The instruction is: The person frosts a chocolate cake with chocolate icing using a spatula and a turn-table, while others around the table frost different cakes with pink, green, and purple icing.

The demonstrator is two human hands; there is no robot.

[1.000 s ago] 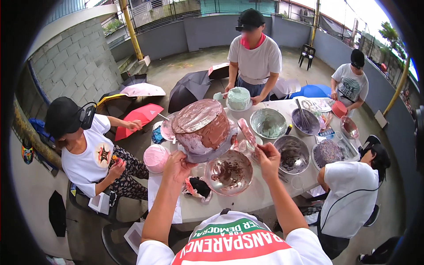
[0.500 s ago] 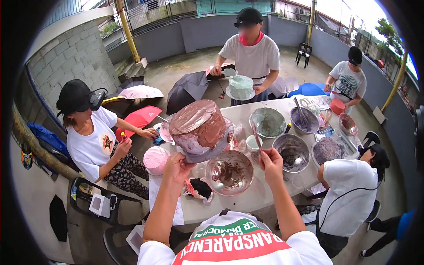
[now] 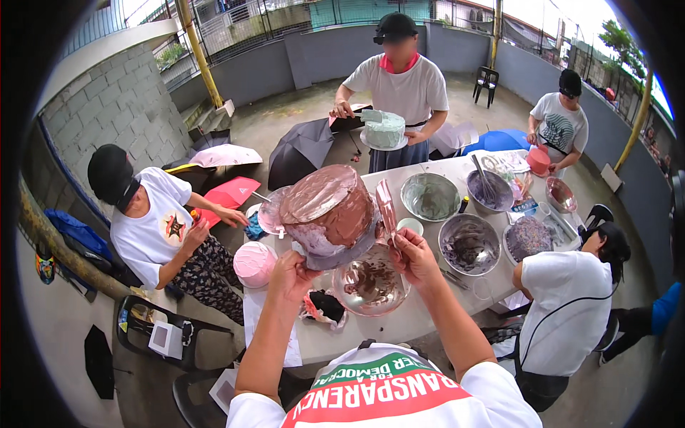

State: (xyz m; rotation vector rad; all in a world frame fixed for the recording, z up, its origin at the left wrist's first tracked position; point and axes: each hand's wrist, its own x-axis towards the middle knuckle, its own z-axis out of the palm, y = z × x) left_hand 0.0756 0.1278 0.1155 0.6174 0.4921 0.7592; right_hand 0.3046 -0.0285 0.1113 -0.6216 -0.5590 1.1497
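My left hand [image 3: 290,277] grips the near edge of a grey cake board [image 3: 330,258], holding it up over the table. On it sits a round cake [image 3: 330,203], tilted, with brown frosting over the top and upper side and paler purplish patches low on the left. In my right hand [image 3: 416,258], closed round its handle, is a metal icing spatula [image 3: 386,205] smeared with brown. Its blade stands upright beside the cake's right side; whether they touch I cannot tell. Below both hands is a steel bowl [image 3: 382,305] streaked with brown frosting.
A pink cake [image 3: 255,264] stands at the table's left, near a crumpled cloth [image 3: 325,307]. Steel bowls of greenish [image 3: 430,197] and purple frosting [image 3: 471,245] lie to the right, with a purple cake [image 3: 529,240]. Co-workers surround the table; one across spreads a green cake [image 3: 385,130].
My right hand has moved left and up, bringing the spatula beside the cake with its broad face showing. The cake has shifted slightly right. The person on the left has lowered their head.
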